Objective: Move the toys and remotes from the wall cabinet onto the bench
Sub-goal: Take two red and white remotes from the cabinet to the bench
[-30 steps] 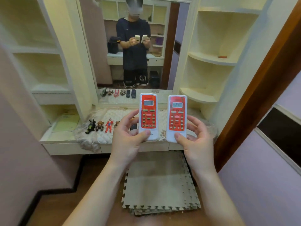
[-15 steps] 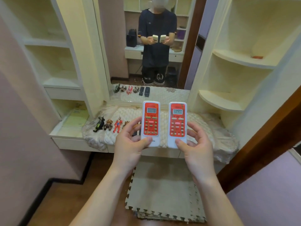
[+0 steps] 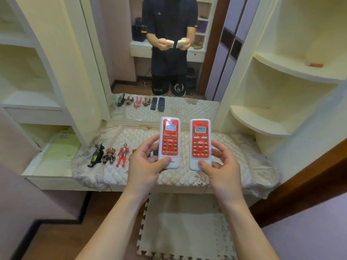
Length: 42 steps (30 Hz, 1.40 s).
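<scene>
Pinching the left remote (image 3: pixel 170 143) by its lower end, the left hand (image 3: pixel 146 166) held it upright above the quilted tabletop (image 3: pixel 234 156); the right hand (image 3: pixel 223 166) gripped the right remote (image 3: pixel 200 145) likewise. Held so low, either risked tipping out and striking the toy figures (image 3: pixel 122 155) nearby.

I'm looking into a lived-in room of a home, most likely a bedroom dressing nook. A cream-painted built-in wall cabinet (image 3: pixel 56 53) with rounded corner shelves (image 3: pixel 262 126) frames a tall wall mirror (image 3: pixel 116 44) above a low white bench (image 3: pixel 187 188) draped in a beige quilted fabric cover (image 3: pixel 234 152). Small plastic toy figures (image 3: pixel 122 155) stand in a row on that cover, a grey interlocking foam floor mat (image 3: pixel 184 226) lies on brown wooden floorboards (image 3: pixel 56 239), and the walls are painted pale lilac (image 3: pixel 309 231).
</scene>
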Each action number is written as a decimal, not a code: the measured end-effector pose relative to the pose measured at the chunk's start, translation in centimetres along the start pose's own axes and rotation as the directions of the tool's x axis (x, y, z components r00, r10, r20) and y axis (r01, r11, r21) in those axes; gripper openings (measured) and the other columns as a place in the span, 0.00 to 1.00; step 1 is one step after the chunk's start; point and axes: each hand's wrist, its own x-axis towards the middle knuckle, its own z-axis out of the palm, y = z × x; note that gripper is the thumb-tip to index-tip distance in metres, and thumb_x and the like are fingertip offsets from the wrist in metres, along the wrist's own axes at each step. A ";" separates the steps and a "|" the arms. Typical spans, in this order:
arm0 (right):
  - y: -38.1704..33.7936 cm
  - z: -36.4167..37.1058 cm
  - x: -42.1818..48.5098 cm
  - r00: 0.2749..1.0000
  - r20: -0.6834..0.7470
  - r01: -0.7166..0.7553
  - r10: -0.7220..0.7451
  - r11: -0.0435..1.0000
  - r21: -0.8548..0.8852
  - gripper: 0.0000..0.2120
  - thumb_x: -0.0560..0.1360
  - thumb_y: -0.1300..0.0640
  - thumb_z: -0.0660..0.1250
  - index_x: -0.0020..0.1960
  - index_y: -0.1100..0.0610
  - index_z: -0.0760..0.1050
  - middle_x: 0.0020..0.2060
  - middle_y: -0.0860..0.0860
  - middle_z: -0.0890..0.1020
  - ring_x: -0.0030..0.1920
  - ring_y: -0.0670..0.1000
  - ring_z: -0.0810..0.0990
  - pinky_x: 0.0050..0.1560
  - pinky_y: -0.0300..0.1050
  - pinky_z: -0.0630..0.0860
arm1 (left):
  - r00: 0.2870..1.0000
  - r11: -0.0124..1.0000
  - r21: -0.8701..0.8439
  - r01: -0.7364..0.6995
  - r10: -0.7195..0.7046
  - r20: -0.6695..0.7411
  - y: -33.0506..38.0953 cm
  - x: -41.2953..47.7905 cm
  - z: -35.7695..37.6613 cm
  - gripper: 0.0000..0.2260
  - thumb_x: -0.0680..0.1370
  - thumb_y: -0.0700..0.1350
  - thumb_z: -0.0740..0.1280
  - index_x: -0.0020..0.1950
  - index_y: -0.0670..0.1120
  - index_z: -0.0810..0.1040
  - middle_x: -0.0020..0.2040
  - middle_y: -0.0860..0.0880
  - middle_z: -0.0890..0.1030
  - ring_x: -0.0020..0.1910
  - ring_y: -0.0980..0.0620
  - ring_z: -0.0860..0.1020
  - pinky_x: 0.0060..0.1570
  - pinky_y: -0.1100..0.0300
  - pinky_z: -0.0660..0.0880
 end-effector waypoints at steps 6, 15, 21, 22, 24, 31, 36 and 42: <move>3.0 -0.7 4.9 0.998 -0.008 -0.067 0.067 0.998 -0.011 0.28 0.69 0.71 0.72 0.58 0.42 0.73 0.55 0.52 0.80 0.45 0.50 0.85 0.42 0.45 0.81 | 0.997 0.998 0.015 0.065 -0.065 -0.028 -3.1 3.9 1.5 0.27 0.70 0.26 0.71 0.61 0.51 0.76 0.53 0.48 0.84 0.47 0.45 0.84 0.37 0.55 0.80; 8.9 -2.2 11.6 0.978 0.089 -0.179 0.187 0.980 -0.084 0.26 0.69 0.71 0.72 0.55 0.43 0.73 0.53 0.49 0.80 0.40 0.48 0.85 0.41 0.41 0.80 | 0.960 0.976 0.045 0.214 -0.202 -0.195 -9.6 8.2 4.3 0.26 0.70 0.25 0.71 0.64 0.43 0.74 0.56 0.44 0.83 0.50 0.44 0.84 0.45 0.48 0.82; 13.3 -2.3 15.1 0.956 0.121 -0.251 0.266 0.960 -0.127 0.26 0.69 0.70 0.72 0.57 0.44 0.73 0.51 0.45 0.80 0.40 0.44 0.84 0.39 0.37 0.79 | 0.922 0.959 0.007 0.284 -0.271 -0.277 -13.8 10.7 4.6 0.24 0.71 0.25 0.70 0.64 0.43 0.74 0.56 0.44 0.83 0.50 0.44 0.84 0.40 0.54 0.82; 14.0 -2.2 15.5 0.951 0.120 -0.267 0.283 0.954 -0.135 0.26 0.69 0.69 0.72 0.57 0.43 0.73 0.51 0.45 0.81 0.41 0.44 0.84 0.40 0.39 0.79 | 0.916 0.955 0.005 0.297 -0.284 -0.283 -14.3 11.1 4.5 0.24 0.71 0.26 0.70 0.64 0.43 0.74 0.56 0.44 0.83 0.50 0.45 0.84 0.38 0.56 0.81; 15.6 -1.7 16.2 0.940 0.115 -0.302 0.321 0.941 -0.155 0.26 0.69 0.68 0.72 0.57 0.42 0.73 0.51 0.45 0.81 0.42 0.45 0.84 0.43 0.45 0.81 | 0.907 0.948 0.014 0.318 -0.300 -0.294 -15.1 11.9 4.1 0.23 0.72 0.26 0.70 0.64 0.43 0.74 0.56 0.44 0.83 0.49 0.47 0.84 0.37 0.58 0.81; 20.8 1.0 18.1 0.904 0.077 -0.398 0.422 0.892 -0.213 0.25 0.70 0.67 0.72 0.58 0.43 0.72 0.52 0.45 0.80 0.44 0.48 0.84 0.34 0.42 0.75 | 0.869 0.907 0.092 0.412 -0.360 -0.340 -19.5 15.4 1.4 0.22 0.71 0.27 0.71 0.60 0.46 0.76 0.56 0.45 0.83 0.46 0.50 0.85 0.41 0.55 0.82; 24.5 2.4 19.1 0.887 0.033 -0.440 0.460 0.866 -0.236 0.26 0.68 0.68 0.73 0.59 0.46 0.74 0.50 0.45 0.81 0.44 0.40 0.82 0.49 0.55 0.81 | 0.847 0.881 0.108 0.461 -0.401 -0.348 -22.5 16.8 0.1 0.22 0.72 0.27 0.70 0.64 0.41 0.75 0.55 0.44 0.83 0.46 0.51 0.85 0.40 0.56 0.82; 27.3 3.2 19.6 0.872 0.013 -0.470 0.489 0.844 -0.260 0.26 0.68 0.68 0.73 0.57 0.45 0.73 0.51 0.45 0.81 0.46 0.38 0.81 0.51 0.48 0.80 | 0.834 0.846 0.170 0.505 -0.426 -0.351 -25.6 18.0 -0.8 0.21 0.72 0.28 0.71 0.62 0.43 0.75 0.54 0.46 0.83 0.45 0.51 0.85 0.49 0.46 0.81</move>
